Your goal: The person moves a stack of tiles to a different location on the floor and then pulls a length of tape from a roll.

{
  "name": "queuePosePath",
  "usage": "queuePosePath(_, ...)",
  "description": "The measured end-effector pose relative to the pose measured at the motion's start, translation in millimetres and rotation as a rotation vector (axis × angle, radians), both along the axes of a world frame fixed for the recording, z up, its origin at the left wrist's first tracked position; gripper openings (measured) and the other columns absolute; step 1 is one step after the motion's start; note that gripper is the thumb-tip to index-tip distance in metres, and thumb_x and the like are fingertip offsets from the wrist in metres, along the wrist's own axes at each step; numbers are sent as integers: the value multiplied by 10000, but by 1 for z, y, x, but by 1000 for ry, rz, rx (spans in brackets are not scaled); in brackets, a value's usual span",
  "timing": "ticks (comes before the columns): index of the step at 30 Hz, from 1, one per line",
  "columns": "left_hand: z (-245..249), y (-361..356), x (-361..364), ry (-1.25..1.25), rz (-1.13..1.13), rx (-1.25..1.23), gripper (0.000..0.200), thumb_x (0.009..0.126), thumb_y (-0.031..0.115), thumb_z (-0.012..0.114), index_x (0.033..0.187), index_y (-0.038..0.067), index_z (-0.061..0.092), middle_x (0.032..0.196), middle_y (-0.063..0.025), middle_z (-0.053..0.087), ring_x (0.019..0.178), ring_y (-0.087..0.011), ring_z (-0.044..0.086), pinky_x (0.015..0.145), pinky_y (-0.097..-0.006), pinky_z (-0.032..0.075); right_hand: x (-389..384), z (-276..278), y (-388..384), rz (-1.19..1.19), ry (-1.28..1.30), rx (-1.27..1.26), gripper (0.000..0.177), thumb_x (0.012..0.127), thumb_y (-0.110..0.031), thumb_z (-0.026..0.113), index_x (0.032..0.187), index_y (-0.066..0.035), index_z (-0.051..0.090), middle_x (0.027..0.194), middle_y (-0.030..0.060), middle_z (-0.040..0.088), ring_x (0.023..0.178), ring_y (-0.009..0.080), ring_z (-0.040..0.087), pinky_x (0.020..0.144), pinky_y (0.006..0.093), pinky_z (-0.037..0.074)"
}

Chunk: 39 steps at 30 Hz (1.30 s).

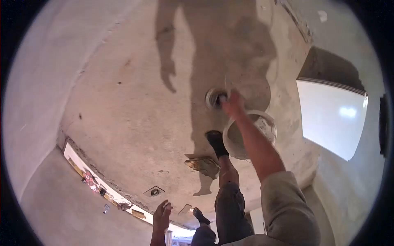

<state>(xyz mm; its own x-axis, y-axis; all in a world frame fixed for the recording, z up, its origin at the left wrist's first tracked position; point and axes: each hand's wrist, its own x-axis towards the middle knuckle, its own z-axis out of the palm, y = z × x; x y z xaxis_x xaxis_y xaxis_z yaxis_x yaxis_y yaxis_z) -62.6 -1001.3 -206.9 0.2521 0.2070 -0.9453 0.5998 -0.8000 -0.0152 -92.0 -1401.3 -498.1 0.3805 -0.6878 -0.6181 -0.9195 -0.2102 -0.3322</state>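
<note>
My right hand (234,105) reaches out over the floor with its fingers closed. Something small and dark in its grip is too unclear to name, close beside a round, pale ringed object (213,99). Beneath my right forearm stands a round bucket (235,141) with pale greyish material on its inner side. My left hand (161,216) is raised low in the view, fingers partly apart, with nothing visible in it.
My dark-shod foot (216,142) is beside the bucket. A brown, ragged-edged piece (203,165) lies near it. Small square fittings (154,191) show lower down. A white panel (333,115) stands at the right. My shadow falls across the concrete surface (135,110).
</note>
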Motion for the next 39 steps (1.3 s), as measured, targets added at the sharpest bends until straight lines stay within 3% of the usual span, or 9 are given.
queuePosePath(3, 29, 15, 5, -252, 3, -178, 487, 829, 251, 587, 1211, -15, 445, 1089, -153, 556, 994, -194, 539, 836, -293, 430, -7, 47, 98, 390, -182, -87, 607, 720, -375, 607, 1140, 34, 449, 1163, 265, 440, 1086, 380, 435, 932, 422, 350)
queuePosePath(6, 79, 7, 22, -396, 98, -241, 573, 805, 233, 622, 1265, -5, 378, 1167, -194, 495, 1056, -227, 503, 875, -319, 417, 12, 196, 171, 481, -297, 318, 470, 665, -323, 644, 1008, -15, 553, 997, 258, 519, 971, 414, 490, 848, 439, 406)
queuePosePath(9, 113, 42, 15, -454, 272, -377, 729, 757, 218, 668, 1327, 15, 262, 1249, -235, 391, 1104, -282, 464, 873, -356, 426, -8, 282, 269, 515, -717, 389, 555, 659, -304, 671, 1079, 22, 510, 1105, 201, 506, 1033, 320, 499, 896, 428, 386)
queuePosePath(12, 164, 84, 15, -485, 236, -501, 755, 743, 247, 681, 1330, 19, 264, 1245, -231, 408, 1109, -282, 468, 848, -359, 444, 7, 364, 330, 846, -677, 497, 633, 708, -394, 675, 1165, -7, 468, 1038, 157, 544, 947, 275, 538, 825, 368, 428)
queuePosePath(14, 212, 127, 11, -588, 137, -469, 672, 744, 283, 680, 1275, 11, 371, 1140, -187, 514, 1036, -234, 522, 834, -326, 450, 1, 401, 368, 449, -428, 1097, 563, 763, -386, 640, 1128, 9, 475, 1078, 124, 540, 931, 212, 551, 793, 321, 452)
queuePosePath(19, 294, 240, 30, -555, 410, -845, 540, 769, 288, 661, 1186, -2, 476, 1048, -108, 580, 951, -181, 547, 817, -292, 446, 37, 554, 440, 168, -304, 1484, 337, 842, -315, 548, 993, -14, 542, 811, 61, 586, 698, 117, 540, 620, 274, 448)
queuePosePath(26, 332, 383, -26, -908, 484, -753, 534, 774, 313, 656, 1177, 4, 490, 1001, -84, 606, 913, -153, 551, 794, -268, 433, 94, 574, 533, 1239, -150, 1137, 250, 851, -248, 524, 911, -11, 578, 706, 40, 579, 617, 115, 553, 562, 249, 440)
queuePosePath(29, 312, 404, -61, -949, 544, -587, 590, 732, 378, 670, 1163, 15, 494, 1000, -120, 601, 929, -189, 559, 810, -310, 438, 118, 592, 567, 1700, -433, 679, 173, 781, -205, 579, 823, -42, 621, 649, 53, 585, 593, 127, 547, 572, 278, 438)
queuePosePath(39, 323, 382, -50, -1014, 703, -35, 440, 733, 484, 598, 948, 104, 654, 999, -117, 603, 962, -290, 554, 816, -358, 436, 247, 620, 634, 1958, -337, 723, 170, 767, -179, 558, 798, -20, 608, 678, 60, 602, 648, 131, 558, 618, 270, 444)
